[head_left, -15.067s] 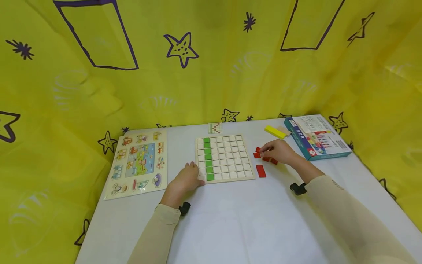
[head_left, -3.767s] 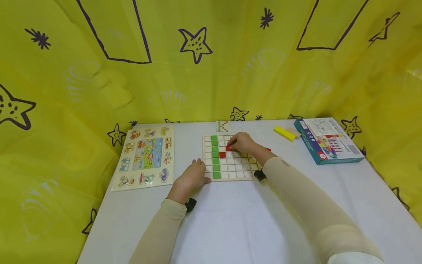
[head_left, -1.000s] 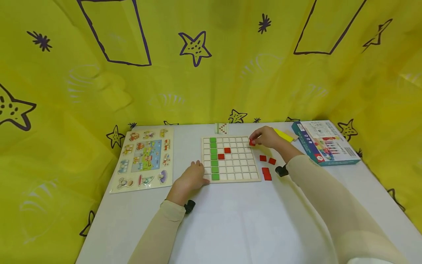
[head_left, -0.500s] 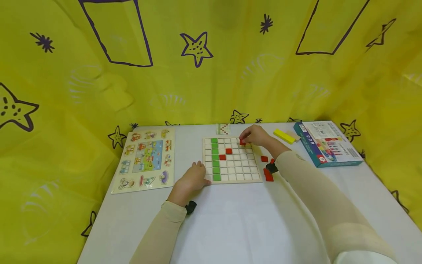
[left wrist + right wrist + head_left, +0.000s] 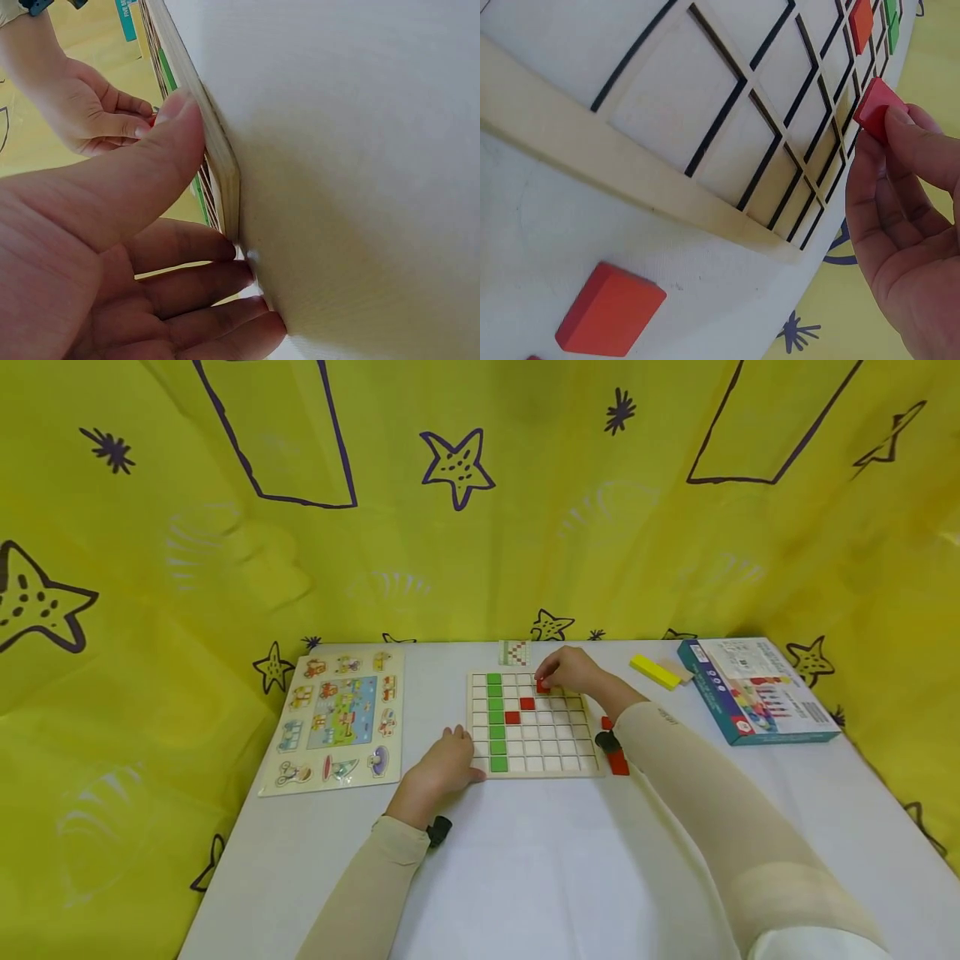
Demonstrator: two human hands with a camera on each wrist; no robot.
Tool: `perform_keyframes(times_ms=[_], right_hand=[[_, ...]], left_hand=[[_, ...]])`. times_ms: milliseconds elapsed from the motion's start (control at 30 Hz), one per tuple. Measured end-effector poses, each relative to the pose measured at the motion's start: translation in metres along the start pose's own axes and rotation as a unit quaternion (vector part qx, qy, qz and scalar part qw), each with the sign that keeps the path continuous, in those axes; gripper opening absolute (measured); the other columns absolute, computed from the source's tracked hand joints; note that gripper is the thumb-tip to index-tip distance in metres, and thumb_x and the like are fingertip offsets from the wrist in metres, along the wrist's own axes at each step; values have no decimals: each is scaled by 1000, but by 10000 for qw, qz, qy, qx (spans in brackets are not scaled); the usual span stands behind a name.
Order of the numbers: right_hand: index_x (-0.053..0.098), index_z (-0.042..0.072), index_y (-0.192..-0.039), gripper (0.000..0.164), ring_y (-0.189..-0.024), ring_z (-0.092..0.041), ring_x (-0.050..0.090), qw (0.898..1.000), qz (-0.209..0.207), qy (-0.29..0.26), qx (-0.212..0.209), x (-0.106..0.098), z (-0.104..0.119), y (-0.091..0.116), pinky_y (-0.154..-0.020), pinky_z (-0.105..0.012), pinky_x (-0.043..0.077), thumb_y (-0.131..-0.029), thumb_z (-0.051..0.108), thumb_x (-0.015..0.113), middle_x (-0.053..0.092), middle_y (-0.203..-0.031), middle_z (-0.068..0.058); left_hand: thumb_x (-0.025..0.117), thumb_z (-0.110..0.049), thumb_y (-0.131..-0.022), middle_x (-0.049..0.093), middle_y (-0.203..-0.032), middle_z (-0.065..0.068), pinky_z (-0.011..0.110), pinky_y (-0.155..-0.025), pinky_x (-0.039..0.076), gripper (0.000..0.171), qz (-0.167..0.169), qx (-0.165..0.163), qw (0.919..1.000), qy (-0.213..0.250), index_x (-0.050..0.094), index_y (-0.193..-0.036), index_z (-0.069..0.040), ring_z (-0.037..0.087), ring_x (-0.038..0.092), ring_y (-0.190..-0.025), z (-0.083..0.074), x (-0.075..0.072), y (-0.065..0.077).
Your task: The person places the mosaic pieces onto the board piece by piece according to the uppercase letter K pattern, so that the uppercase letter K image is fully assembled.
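A wooden grid board (image 5: 540, 774) lies flat on the white table. Green tiles (image 5: 498, 748) fill its second column from the left. Two red tiles (image 5: 527, 703) sit diagonally in cells right of that column. My right hand (image 5: 576, 670) pinches another red tile (image 5: 877, 109) between thumb and fingers over the board's back row; whether it touches the cell, I cannot tell. At the board's near left corner, my left hand (image 5: 441, 767) rests with its thumb (image 5: 180, 127) along the near edge and its fairly straight fingers against the left side.
Loose red tiles (image 5: 618, 763) lie right of the board, partly hidden by my right wrist. A small pattern card (image 5: 514, 652) is behind it. Yellow pieces (image 5: 656, 672) and a box (image 5: 765, 693) stand to the right, a picture puzzle (image 5: 341, 718) to the left.
Earlier only green tiles were on the board; two red ones have since been laid. My right hand has carried a third leftward over the back row. My left hand stays at the corner.
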State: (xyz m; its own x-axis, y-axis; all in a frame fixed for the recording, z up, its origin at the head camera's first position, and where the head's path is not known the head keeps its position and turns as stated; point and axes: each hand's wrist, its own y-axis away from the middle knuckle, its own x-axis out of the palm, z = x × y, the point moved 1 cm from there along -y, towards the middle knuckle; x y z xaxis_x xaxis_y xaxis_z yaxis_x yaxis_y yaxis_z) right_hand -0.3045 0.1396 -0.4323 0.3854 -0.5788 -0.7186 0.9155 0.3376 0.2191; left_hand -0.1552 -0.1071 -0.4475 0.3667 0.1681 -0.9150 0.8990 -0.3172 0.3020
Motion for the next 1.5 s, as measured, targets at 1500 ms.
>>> perform_keyframes(times_ms=[1500], right_hand=[[75,5,-114,20,-104,-30,60,9996,-258,3,-71,3,-25,11,-86,-40,52,-98,11,64,68,-119,-14]], left_hand=[[71,-33,-95,31,-156,30,45,-117,32,81,16,-64,10000,68,34,-148,16,43,29,-146,0,3,-1]])
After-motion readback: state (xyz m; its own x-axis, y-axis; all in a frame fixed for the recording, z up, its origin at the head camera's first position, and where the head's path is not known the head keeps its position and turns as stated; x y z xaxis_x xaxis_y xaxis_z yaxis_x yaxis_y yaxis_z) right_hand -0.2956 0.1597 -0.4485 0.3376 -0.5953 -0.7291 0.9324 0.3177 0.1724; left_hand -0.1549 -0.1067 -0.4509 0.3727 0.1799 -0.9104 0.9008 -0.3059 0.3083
